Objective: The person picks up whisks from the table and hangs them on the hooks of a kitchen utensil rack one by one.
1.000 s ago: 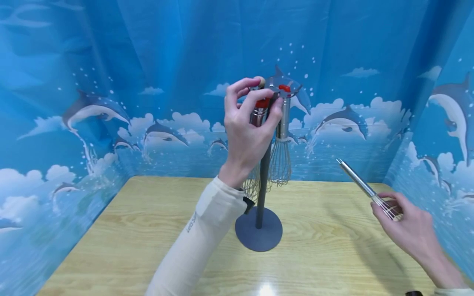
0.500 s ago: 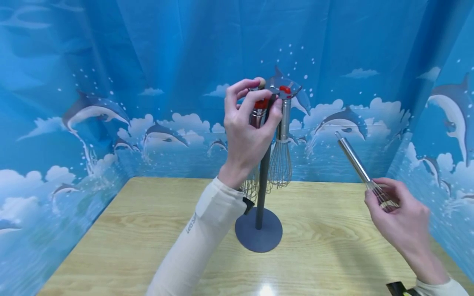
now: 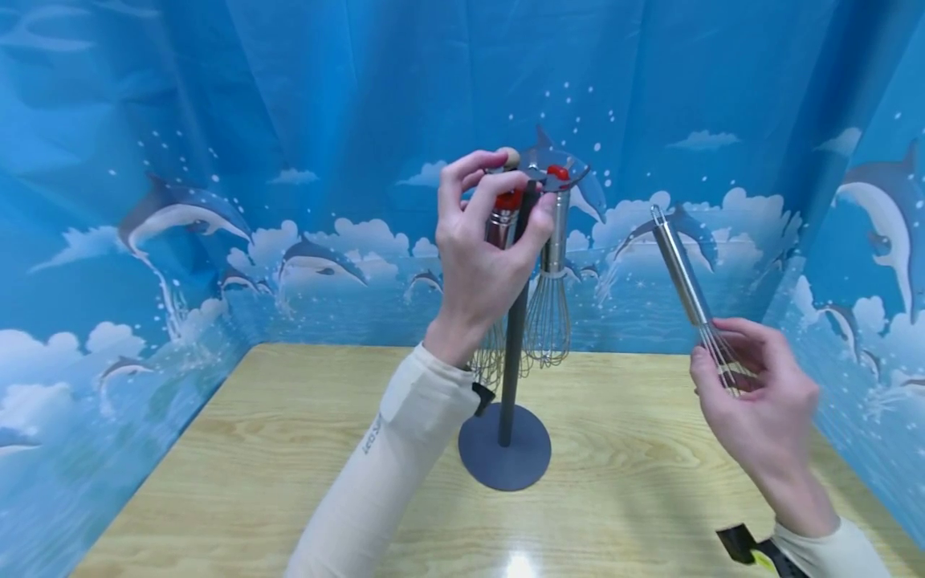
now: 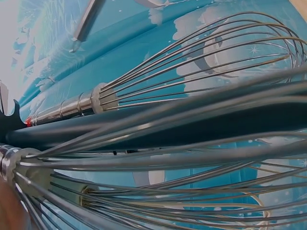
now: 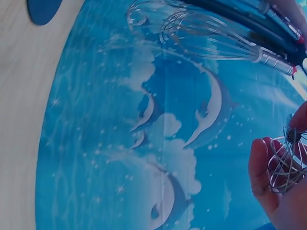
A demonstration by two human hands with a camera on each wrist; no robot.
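Left hand (image 3: 480,257): its fingers were curled round the red-capped whisk (image 3: 503,221) hung near the top of the stand (image 3: 506,449), pinching its handle.
Right hand (image 3: 747,401): the wire end of the loose whisk (image 3: 682,277) was pinched, handle tilted upward, above the right edge of the counter (image 3: 238,482).
Stand: set at the middle of the counter, nearer its back edge.
Hung whisk (image 3: 549,281): seen hanging freely to the right of the pole.
Count: three whisks were counted, two hung and one held; one stand.
Risk: the loose whisk, gripped only by springy wires, was judged liable to slip or twist; a knock could sway the hung whisks or tip the stand.
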